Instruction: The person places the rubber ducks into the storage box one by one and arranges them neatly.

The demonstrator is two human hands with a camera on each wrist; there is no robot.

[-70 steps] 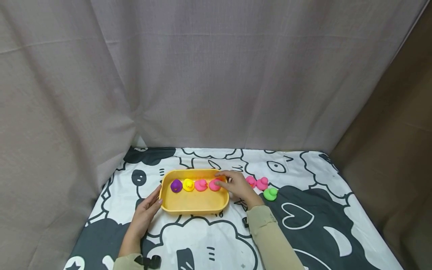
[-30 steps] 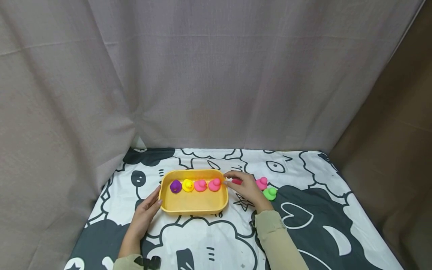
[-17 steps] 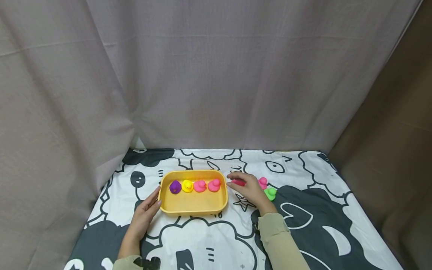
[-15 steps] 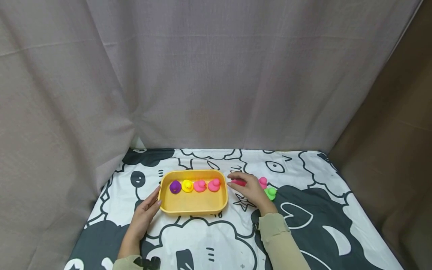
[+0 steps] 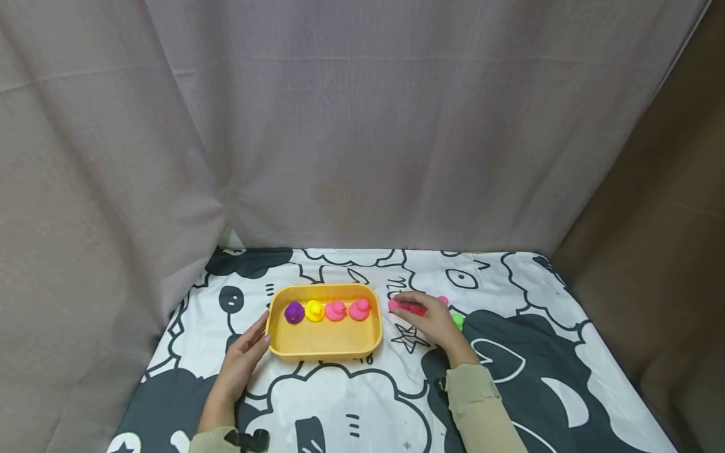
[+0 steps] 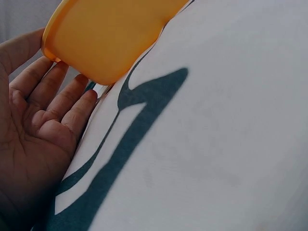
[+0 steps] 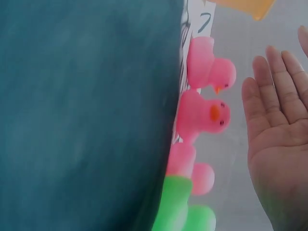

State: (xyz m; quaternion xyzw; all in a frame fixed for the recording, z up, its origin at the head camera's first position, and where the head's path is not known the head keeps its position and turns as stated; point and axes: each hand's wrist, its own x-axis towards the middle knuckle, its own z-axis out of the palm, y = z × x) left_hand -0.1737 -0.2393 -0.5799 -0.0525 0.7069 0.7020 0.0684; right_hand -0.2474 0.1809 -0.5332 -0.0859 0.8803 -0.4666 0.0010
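In the head view a yellow tray (image 5: 325, 343) holds a row of toy ducks: a purple duck (image 5: 294, 313), a yellow duck (image 5: 314, 311), a pink duck (image 5: 335, 311) and another pink duck (image 5: 359, 309). My left hand (image 5: 242, 358) touches the tray's left end; the left wrist view shows its fingers (image 6: 72, 98) fairly straight against the wall. Right of the tray, my right hand (image 5: 433, 324) hovers by a line of pink ducks (image 7: 202, 113), partly covering them in the head view. Its palm (image 7: 284, 149) holds nothing, fingers extended.
A green duck (image 7: 175, 207) stands at the near end of the pink line. Everything rests on a black-and-white cartoon cloth (image 5: 362, 402). Grey curtain (image 5: 362, 126) hangs behind, and a brown one (image 5: 651, 283) is at the right.
My right hand has left the rightmost pink duck in the tray and moved right, out over the pink ducks on the cloth. My left hand stays at the tray's left end.
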